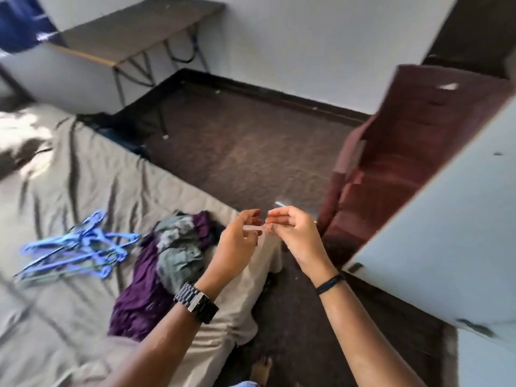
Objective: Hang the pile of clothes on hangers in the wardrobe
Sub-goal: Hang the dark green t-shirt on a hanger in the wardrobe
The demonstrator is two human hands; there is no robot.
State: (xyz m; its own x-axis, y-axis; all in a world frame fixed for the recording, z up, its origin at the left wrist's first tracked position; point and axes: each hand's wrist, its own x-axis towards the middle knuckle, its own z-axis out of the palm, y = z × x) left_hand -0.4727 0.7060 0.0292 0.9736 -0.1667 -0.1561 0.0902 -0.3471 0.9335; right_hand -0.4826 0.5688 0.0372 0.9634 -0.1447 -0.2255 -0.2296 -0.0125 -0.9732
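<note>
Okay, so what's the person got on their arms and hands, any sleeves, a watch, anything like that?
Both forearms are bare, with no sleeves in view and no gloves. The left hand has a chunky dark link-bracelet watch on its wrist, with a silver clasp facing the camera. The right hand has a thin dark band round its wrist. No rings are clearly visible; the picture is somewhat blurred.

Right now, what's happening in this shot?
A person stands by a bed, both hands raised over its corner. The left hand and right hand pinch a small pale strip between their fingers; what it is, I cannot tell. The pile of clothes, purple and grey, lies untouched on the bed, with the blue hangers beside it. Nothing is hung yet.
</note>
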